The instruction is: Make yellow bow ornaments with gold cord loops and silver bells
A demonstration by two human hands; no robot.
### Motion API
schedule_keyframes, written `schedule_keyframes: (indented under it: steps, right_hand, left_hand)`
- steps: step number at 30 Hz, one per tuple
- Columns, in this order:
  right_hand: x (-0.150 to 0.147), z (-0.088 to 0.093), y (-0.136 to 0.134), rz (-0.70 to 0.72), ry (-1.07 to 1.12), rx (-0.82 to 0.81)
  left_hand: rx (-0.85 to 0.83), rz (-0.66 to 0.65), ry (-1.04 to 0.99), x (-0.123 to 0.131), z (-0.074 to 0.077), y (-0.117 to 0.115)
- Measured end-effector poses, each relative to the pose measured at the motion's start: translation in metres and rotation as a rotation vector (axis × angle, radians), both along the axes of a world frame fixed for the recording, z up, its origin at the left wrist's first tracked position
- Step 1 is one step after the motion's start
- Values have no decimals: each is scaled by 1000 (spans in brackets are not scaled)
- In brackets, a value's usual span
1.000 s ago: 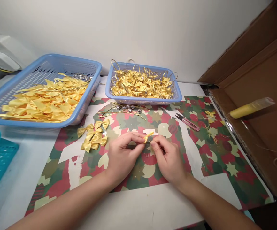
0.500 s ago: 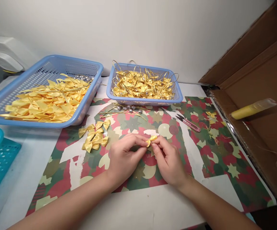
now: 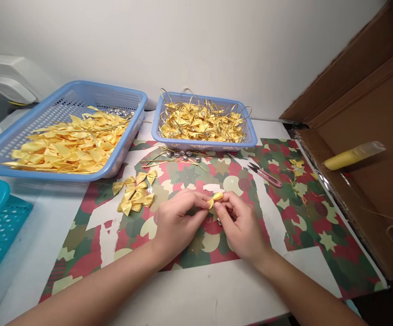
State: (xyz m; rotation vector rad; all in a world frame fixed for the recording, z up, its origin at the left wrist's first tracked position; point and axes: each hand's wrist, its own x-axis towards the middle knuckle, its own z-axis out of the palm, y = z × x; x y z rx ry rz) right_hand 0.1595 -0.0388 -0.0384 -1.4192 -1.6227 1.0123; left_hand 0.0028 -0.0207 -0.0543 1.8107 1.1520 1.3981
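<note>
1. A yellow bow [image 3: 215, 197] is held between two hands, over a sheet of patterned paper [image 3: 199, 256]
2. The left hand [image 3: 179, 222] has its thumb and fingertips closed on the left side of the yellow bow
3. The right hand [image 3: 240, 222] is narrowed to a pinch at the right side of the yellow bow, its other fingers curled inward
4. Just below the yellow bow, beside the right hand, a silvery piece [image 3: 220, 222] shows, too small to make out
5. Left of the yellow bow, loose bows [image 3: 135, 194] lie clustered on the patterned paper, some overlapping
6. Beyond the yellow bow, silver bells [image 3: 184, 158] and gold cords [image 3: 152, 161] lie together
7. Farther beyond the yellow bow stands a small blue basket [image 3: 203, 145], heaped with bows, gold loops and bells
8. Beyond the yellow bow and leftward, a large blue basket [image 3: 94, 176] holds piled bows, with cords across them
9. Beyond the yellow bow and rightward lie pink-handled snips [image 3: 267, 176]
10. Well right of the yellow bow, a yellow tube [image 3: 352, 156] juts out by brown cardboard [image 3: 362, 104]
11. Well left of the yellow bow, a teal basket [image 3: 2, 240] stands at the white tabletop [image 3: 51, 203]
</note>
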Motion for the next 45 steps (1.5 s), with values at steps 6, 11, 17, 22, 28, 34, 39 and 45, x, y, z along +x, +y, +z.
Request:
schedule_keyframes:
  steps: [6,11,17,22,28,34,39,45]
  right_hand:
    - [24,13,19,11,-140,286]
    - [34,11,27,239,-129,288]
    - [35,1,29,276,-157,430]
    - [31,1,28,229,-147,457]
    - [33,19,27,348,-152,175]
    - [21,27,29,233,-70,235]
    - [17,51,34,207,10,362]
    - [44,142,53,44,370,501]
  left_hand:
    - [-263,-5,-158,1,1,1]
    - [-419,-101,-296,2,5,4]
    - [-446,-130,-328,1,6,5]
    - [-391,-164,-222,0,4,3]
    - [-95,-105,37,-2,5,3]
    - [112,-101,140,-6,14,6]
    - [158,-57,135,-12,30,6]
    - [14,-48,133,-17,31,11]
